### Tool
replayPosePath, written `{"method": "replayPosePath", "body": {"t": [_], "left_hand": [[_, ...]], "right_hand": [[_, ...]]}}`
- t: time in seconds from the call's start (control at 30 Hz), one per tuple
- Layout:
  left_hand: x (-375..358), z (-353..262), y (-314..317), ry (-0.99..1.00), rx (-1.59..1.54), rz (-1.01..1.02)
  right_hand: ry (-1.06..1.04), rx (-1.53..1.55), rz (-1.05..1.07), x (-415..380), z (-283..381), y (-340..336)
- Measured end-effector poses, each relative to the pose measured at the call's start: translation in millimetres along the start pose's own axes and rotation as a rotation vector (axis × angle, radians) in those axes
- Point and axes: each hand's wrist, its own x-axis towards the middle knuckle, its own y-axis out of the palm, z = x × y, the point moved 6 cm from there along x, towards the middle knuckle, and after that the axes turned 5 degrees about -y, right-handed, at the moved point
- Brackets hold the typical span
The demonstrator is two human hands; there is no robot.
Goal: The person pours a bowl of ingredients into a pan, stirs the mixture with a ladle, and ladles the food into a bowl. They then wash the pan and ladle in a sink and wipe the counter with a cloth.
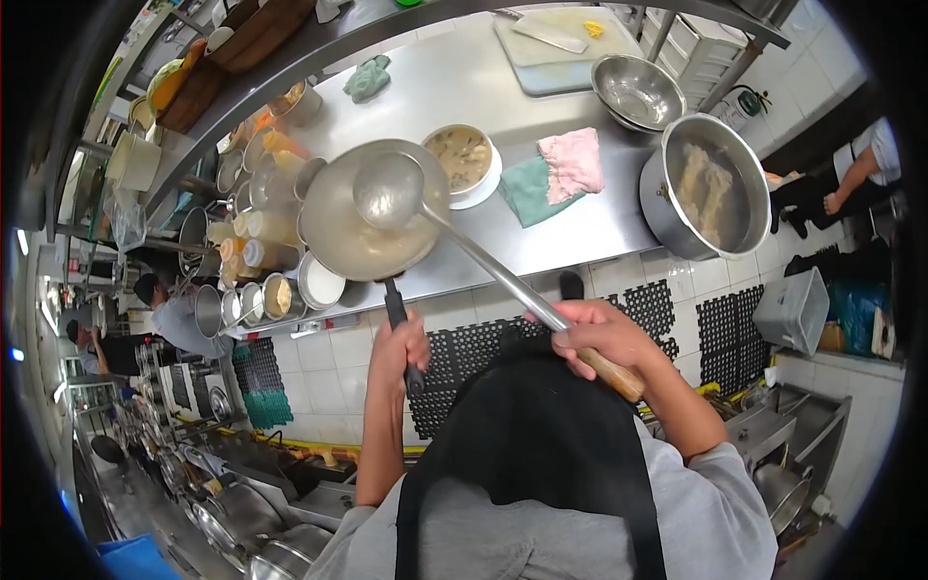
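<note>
Two hands busy: left hand (401,350) fingers wrapped round the pan (372,208) handle, right hand (597,338) fingers clamped on the ladle (389,189) (bowl over pan) — keep pan level w/ ladle low.

The stainless steel worktop (503,87) carries a white cutting board (551,48) at its far edge, with a broad-bladed cleaver (546,35) and some yellow scraps (593,29) on it. Beside the board stands an empty steel mixing bowl (638,92). A large steel stockpot (701,188) full of broth stands at the right end. Near the middle sit a white bowl of creamy soup (462,159) and a folded teal cloth (530,190) with a pink cloth (572,160) on top. Another green rag (367,79) lies near the far edge. Squeeze bottles (256,227) and small steel seasoning cups (275,295) crowd the left end.
</note>
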Motion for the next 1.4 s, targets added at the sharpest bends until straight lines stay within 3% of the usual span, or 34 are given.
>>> {"method": "replayPosePath", "body": {"t": [0.2, 0.3, 0.43, 0.67, 0.83, 0.93, 1.13, 1.4], "left_hand": [[-67.4, 27.6, -7.2, -0.276, 0.243, 0.256], [-77.2, 31.6, 16.6, -0.331, 0.388, 0.38], [-82.5, 29.6, 98.8, -0.32, 0.537, 0.564], [-97.8, 58.5, 295.8, -0.25, 0.714, 0.849], [-128.9, 136.0, 415.3, -0.335, 0.873, 1.057], [-147.9, 190.3, 466.8, -0.505, 0.967, 1.102], [-138.0, 292.0, 532.0, -0.783, 1.177, 1.137], [-113.7, 374.2, 690.4, -0.704, 1.33, 1.275]], "right_hand": [[0.076, 0.075, -0.178, -89.9, -18.8, 1.7], [-0.033, 0.165, -0.2, -137.4, -31.1, -4.3], [-0.252, 0.387, -0.288, -201.2, -49.9, -8.1], [-0.83, 0.666, -0.196, -311.0, -90.5, -20.9], [-1.136, 0.741, -0.321, -388.1, -129.1, -32.6], [-1.29, 0.758, -0.439, -423.6, -152.9, -39.1], [-1.399, 0.903, -0.786, -480.9, -201.3, -58.9], [-1.6, 0.955, -1.014, -547.2, -197.3, -156.9]]}}
